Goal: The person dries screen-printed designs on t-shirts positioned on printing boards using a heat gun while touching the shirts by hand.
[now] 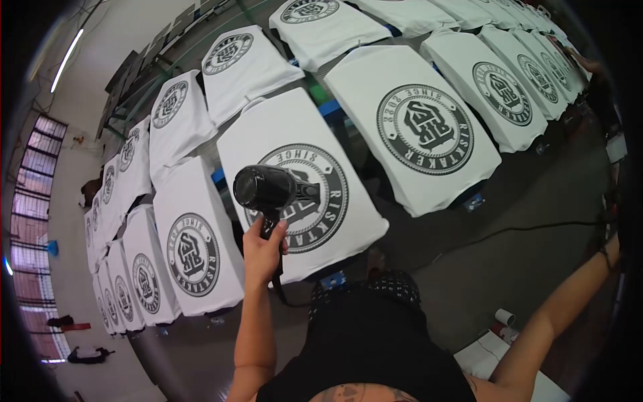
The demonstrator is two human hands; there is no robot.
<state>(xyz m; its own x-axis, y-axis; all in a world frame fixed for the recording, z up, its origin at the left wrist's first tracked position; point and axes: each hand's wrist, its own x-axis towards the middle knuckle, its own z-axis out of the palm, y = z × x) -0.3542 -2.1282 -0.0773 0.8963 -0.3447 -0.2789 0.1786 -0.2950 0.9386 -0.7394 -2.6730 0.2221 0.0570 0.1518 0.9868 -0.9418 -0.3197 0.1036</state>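
The left hand [266,249] is clenched around the handle of a glossy black plastic hair dryer [262,188]. The dryer is held above a white fabric panel [268,127] with a large round black print, covering part of the lettering. The dryer's narrow nozzle [307,192] points towards the right side of the print, and a black cord [278,289] hangs from the handle past the panel's near edge.

The right arm [559,301], with a dark band [606,258] at the wrist, reaches out to the right edge of the view. The right hand is cut off there, so whether it is released or grasping something cannot be told.

Just to the right of that panel lies another white panel [362,77] with the same round print, reading "RISKTAKER" and "SINCE 2022". To its left is a similar white panel [194,177]. More such panels run in two rows, one behind the other, curving away to both sides. Bits of blue and a green patch [317,90] show between them.

A thin dark cable [516,229] crosses the grey floor [429,258]. A white cylinder [504,317] lies near a white flat surface [483,355] at lower right. Part of another person [588,63] shows at the far upper right.
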